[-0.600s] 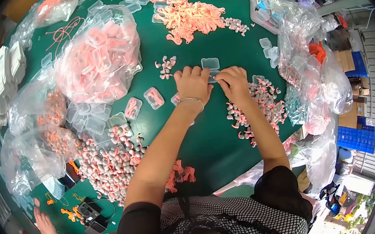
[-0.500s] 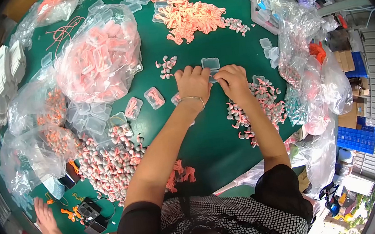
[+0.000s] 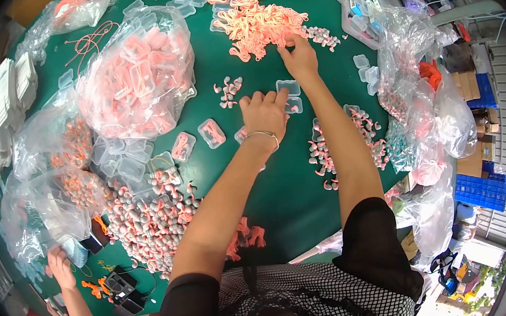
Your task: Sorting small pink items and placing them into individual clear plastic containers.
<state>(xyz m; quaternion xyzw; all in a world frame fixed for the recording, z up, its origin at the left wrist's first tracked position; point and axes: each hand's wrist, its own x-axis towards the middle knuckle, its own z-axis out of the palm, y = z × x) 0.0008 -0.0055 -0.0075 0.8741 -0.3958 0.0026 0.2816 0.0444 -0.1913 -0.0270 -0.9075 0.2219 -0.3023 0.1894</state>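
My left hand (image 3: 265,118) is closed on the left edge of a small clear plastic box (image 3: 295,105). The box's lid (image 3: 287,84) lies open on its far side, and what is inside is hard to make out. My right hand (image 3: 300,62) reaches to the near edge of a heap of peach-coloured cord bundles (image 3: 260,26), its thumb and fingers apart against the cords. A small group of grey-and-pink earplugs (image 3: 228,91) lies left of my left hand. More earplugs (image 3: 358,121) are piled beside my right forearm.
A large bag of filled boxes (image 3: 138,77) stands at the left, with two filled boxes (image 3: 211,133) nearby. A big heap of earplugs (image 3: 148,226) lies beside my left forearm. Clear bags (image 3: 409,78) line the right edge. Another person's hand (image 3: 59,267) is at lower left.
My right hand has left the box and moved away from me to the cord heap. My left hand stays at the box. The other person's hands have shifted at lower left.
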